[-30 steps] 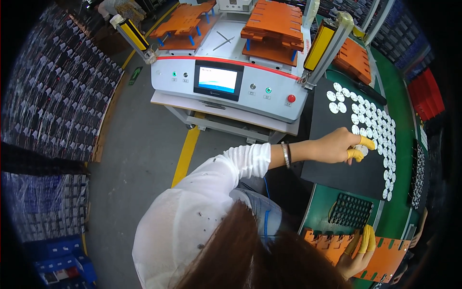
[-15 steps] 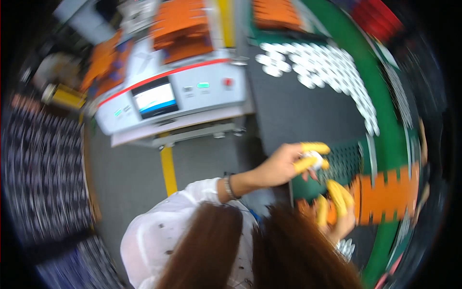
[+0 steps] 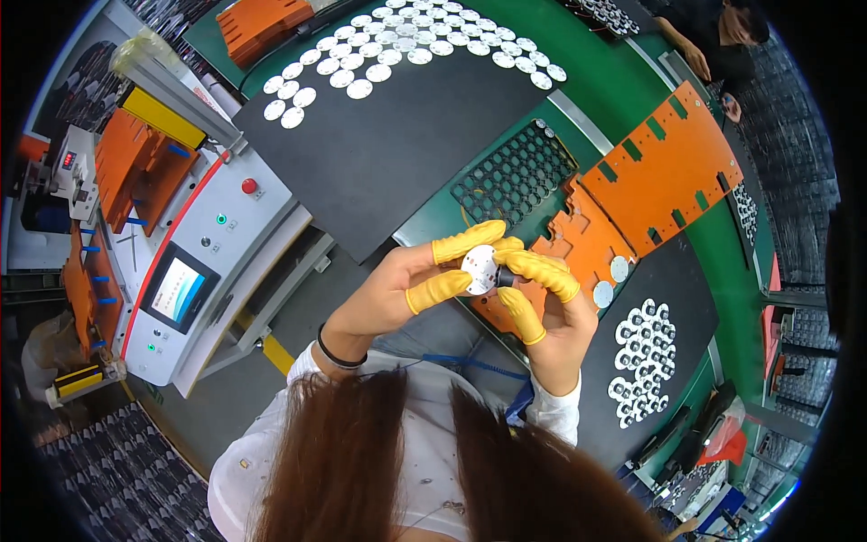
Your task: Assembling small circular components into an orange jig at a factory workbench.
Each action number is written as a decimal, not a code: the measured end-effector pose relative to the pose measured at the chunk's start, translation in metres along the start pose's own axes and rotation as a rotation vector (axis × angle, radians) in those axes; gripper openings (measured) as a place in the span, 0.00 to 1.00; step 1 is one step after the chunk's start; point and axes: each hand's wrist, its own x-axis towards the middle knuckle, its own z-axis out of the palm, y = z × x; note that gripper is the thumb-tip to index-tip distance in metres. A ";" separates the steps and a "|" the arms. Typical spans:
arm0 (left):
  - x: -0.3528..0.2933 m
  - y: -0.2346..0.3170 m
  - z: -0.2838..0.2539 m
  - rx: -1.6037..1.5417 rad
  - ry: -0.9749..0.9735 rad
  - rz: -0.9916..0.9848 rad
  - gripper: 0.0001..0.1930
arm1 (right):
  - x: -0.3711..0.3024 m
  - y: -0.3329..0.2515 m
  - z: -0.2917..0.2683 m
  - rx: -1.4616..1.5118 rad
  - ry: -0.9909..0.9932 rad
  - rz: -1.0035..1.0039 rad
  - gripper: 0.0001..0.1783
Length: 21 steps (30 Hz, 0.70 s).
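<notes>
Gripping a white disc [image 3: 480, 269], my left fingers [image 3: 440, 291] have moved from the far black mat [image 3: 379, 154] to my right fingers [image 3: 548, 278] holding a black part [image 3: 505, 277], bringing both together.

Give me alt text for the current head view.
A person's left hand and right hand, fingers yellow-covered, hold a white round disc and small black part near a notched orange board. More white discs lie on black matting.
</notes>
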 end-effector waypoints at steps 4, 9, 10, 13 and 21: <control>-0.002 0.000 0.011 0.014 0.029 0.100 0.32 | -0.005 -0.004 0.007 -0.035 0.064 -0.005 0.20; -0.001 0.003 0.015 0.069 0.004 0.122 0.33 | -0.007 -0.008 0.009 -0.162 0.096 -0.049 0.20; -0.001 0.003 0.015 0.111 -0.006 0.133 0.32 | -0.007 -0.008 0.009 -0.191 0.095 -0.084 0.20; -0.003 0.005 0.010 0.322 -0.018 0.164 0.32 | -0.008 -0.003 0.011 -0.212 0.112 -0.126 0.19; -0.007 0.008 0.010 0.416 -0.013 0.178 0.32 | -0.010 -0.003 0.012 -0.220 0.113 -0.168 0.18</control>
